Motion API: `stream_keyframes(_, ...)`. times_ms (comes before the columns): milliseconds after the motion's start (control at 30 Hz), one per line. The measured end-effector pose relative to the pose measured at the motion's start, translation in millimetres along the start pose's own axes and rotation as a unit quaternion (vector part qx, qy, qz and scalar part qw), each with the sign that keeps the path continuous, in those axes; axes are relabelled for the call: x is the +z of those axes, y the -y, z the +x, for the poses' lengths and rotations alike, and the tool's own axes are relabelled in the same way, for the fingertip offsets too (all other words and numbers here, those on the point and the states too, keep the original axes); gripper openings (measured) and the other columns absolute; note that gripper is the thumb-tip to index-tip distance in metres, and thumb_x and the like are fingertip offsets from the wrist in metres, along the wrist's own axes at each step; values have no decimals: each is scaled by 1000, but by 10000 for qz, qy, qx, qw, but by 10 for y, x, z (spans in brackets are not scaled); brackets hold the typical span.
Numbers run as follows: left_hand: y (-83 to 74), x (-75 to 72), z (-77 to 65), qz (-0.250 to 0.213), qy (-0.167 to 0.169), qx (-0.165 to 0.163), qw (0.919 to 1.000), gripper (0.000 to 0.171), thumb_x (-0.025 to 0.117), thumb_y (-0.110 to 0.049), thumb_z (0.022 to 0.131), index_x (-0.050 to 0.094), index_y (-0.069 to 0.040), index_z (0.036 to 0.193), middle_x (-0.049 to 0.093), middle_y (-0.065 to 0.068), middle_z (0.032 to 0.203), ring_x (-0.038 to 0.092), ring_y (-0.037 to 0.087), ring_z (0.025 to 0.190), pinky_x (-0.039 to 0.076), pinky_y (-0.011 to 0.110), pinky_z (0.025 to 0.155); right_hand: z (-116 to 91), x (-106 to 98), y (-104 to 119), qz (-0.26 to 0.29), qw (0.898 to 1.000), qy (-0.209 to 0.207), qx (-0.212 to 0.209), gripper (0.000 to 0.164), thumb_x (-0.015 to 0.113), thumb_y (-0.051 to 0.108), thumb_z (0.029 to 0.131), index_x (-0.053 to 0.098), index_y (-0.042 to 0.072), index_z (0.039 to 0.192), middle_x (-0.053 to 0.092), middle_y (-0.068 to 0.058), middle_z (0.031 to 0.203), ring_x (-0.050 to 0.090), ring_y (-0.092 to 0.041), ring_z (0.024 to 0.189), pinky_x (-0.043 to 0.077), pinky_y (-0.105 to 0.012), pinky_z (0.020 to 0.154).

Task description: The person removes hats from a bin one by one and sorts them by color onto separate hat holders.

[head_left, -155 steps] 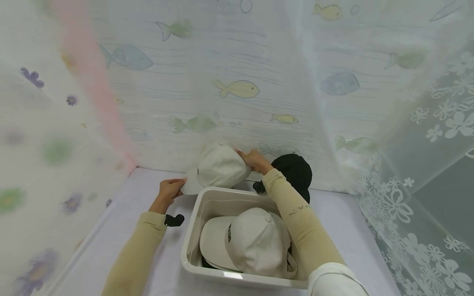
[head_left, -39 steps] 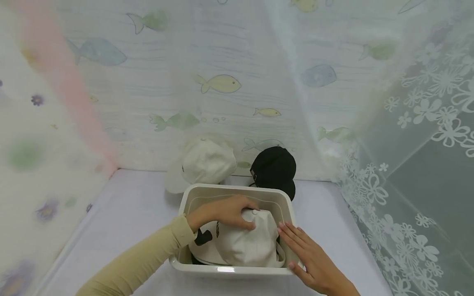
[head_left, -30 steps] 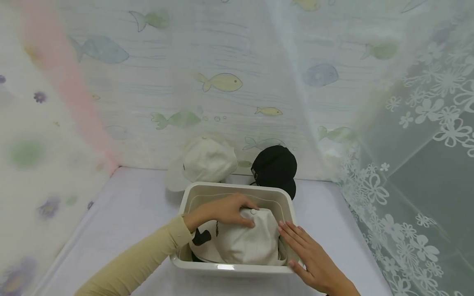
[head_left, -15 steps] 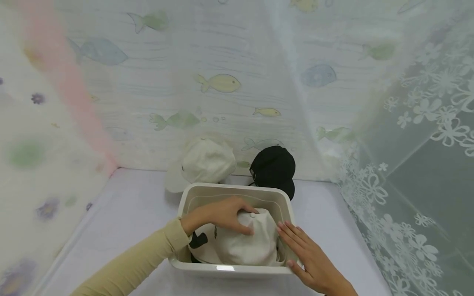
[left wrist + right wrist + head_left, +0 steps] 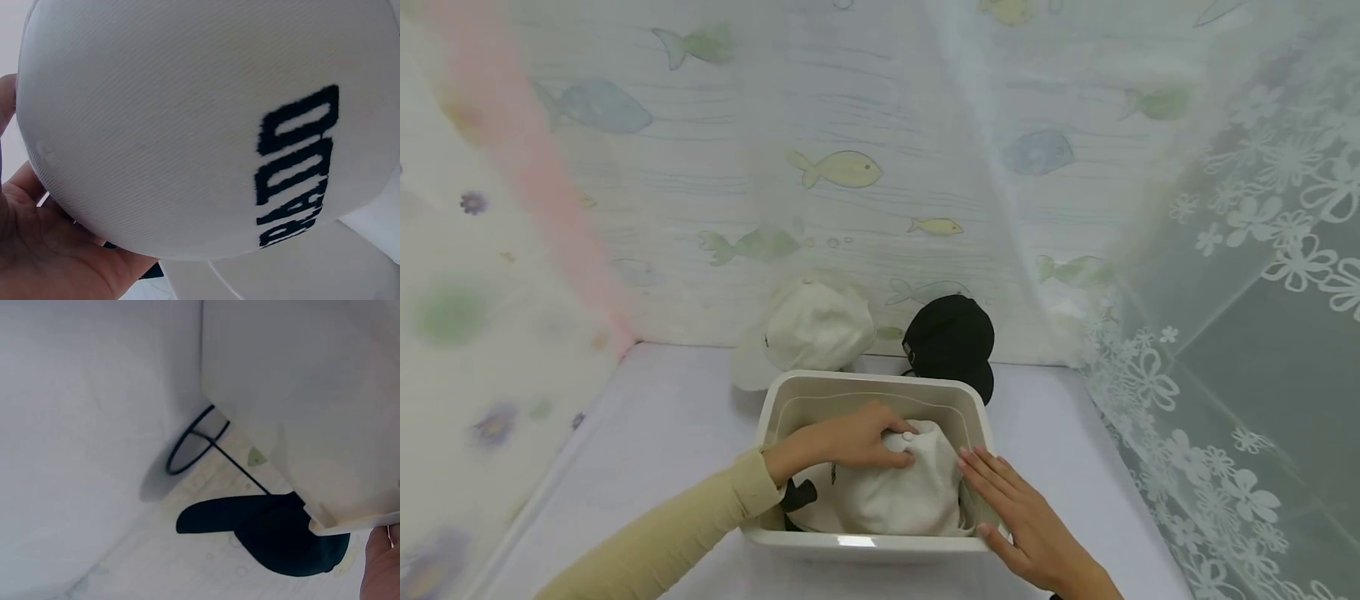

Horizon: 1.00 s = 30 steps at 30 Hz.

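Note:
A cream baseball cap lies in a cream plastic bin, crown up and brim to the left. My left hand grips the top of its crown, fingers and thumb curled over it beside the button. In the left wrist view the cap shows dark raised lettering, and the hand wraps its edge. My right hand rests with straight fingers on the bin's right rim. The right wrist view has the bin's outer wall and part of the hand.
Behind the bin stand another cream cap and a black cap. The black one sits on a wire stand with a ring base. Printed fabric curtains hang at the back and sides of the white-covered table.
Earlier both hands held the other cream cap behind the bin; that cap now stands there released. The left hand came into the bin, the right to its rim. Over the last second, both hands stay almost still.

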<state>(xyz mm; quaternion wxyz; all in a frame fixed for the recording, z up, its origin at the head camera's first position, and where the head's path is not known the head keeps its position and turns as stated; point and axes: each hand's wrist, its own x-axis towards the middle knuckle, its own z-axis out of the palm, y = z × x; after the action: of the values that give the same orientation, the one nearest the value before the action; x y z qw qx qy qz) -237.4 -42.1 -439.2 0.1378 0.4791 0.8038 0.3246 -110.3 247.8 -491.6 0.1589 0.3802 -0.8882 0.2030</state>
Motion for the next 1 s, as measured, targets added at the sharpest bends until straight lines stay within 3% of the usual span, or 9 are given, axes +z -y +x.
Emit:
stream_keyframes(267,18,-29,-95,-286,-164,161,9993,33,71,-23,97,73,-9,126,73,0,123,64,0,104,52,18,91,3,25,-15,-54,10000,-7,-5,63,59,29,101,40,2,155,38,-10,163,32,-31,151,9,-25,127)
stream_keyframes(600,-19,-183,-233,-771,-309,273,9962,30,69,-23,99,73,-14,127,72,-4,124,64,2,108,53,21,93,2,46,-13,-54,10000,-45,-2,62,56,31,103,39,2,156,38,-10,162,30,-28,152,9,-25,127)
stream_keyframes(867,-22,-304,-292,-879,-609,472,9931,21,69,-20,99,76,-19,118,73,-10,113,60,2,90,52,20,80,14,69,-34,-11,9997,-218,-102,62,49,33,106,36,-3,155,40,-19,159,30,-29,152,11,-27,127)
stream_keyframes(1000,-42,-374,-312,-876,-593,515,9931,23,69,-20,99,76,-19,120,73,-10,116,61,2,96,53,21,84,20,96,-49,22,9988,-423,-251,63,41,38,109,38,-8,152,39,-21,159,30,-30,152,13,-29,127)
